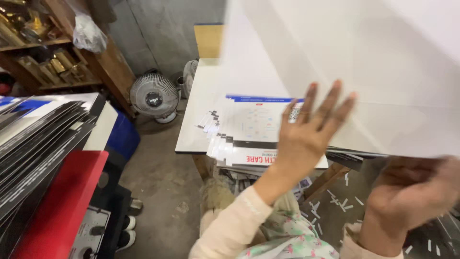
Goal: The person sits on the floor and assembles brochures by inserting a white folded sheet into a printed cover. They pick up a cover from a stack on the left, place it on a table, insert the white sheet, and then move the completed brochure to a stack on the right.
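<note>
Overhead, a large white paper sheet (pixel 373 67) lifts above a fanned stack of printed sheets (pixel 254 129).
Right hand (pixel 412 201) pinches its lower edge; left hand (pixel 309 134) spreads open-fingered against it.

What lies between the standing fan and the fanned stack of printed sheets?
In the head view, the bare white tabletop separates the fan from the printed sheets.

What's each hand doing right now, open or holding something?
Left hand: open, fingers spread, against the large white sheet.
Right hand: closed on the white sheet's lower edge.
</note>
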